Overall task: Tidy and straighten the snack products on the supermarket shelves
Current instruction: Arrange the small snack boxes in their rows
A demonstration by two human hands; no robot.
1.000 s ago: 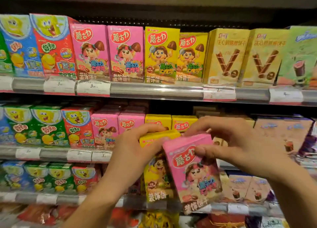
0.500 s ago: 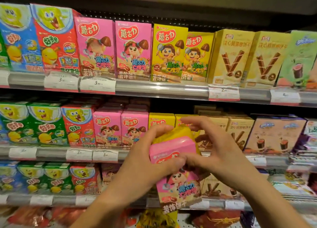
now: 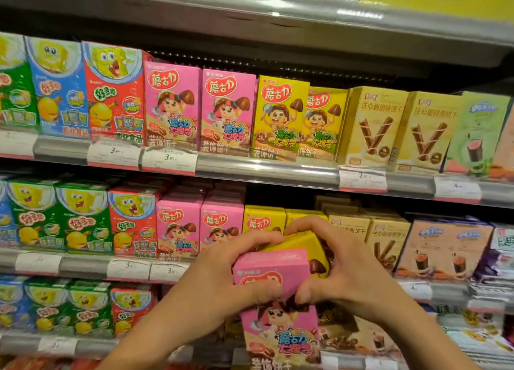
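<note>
A pink snack box (image 3: 281, 322) stands upright in front of a yellow snack box (image 3: 303, 244), both held in the air before the middle shelf. My left hand (image 3: 222, 283) grips them from the left, thumb across the pink front. My right hand (image 3: 345, 269) grips from the right, fingers over the yellow box's top. On the top shelf stand two pink boxes (image 3: 200, 108) and, beside them, yellow boxes (image 3: 281, 119), the second yellow box set further back. More pink boxes (image 3: 178, 227) line the middle shelf.
Cartoon-sponge boxes (image 3: 111, 91) in red, blue and green fill the left of each shelf. Beige wafer-stick boxes (image 3: 375, 124) and green and brown roll boxes (image 3: 442, 247) stand at the right. Price-tag rails (image 3: 267, 169) front each shelf. Loose packs lie low right.
The pink box swung from tilted beside the yellow box to upright in front of it. Both hands closed together around the pair and rose slightly; my view tilted upward.
</note>
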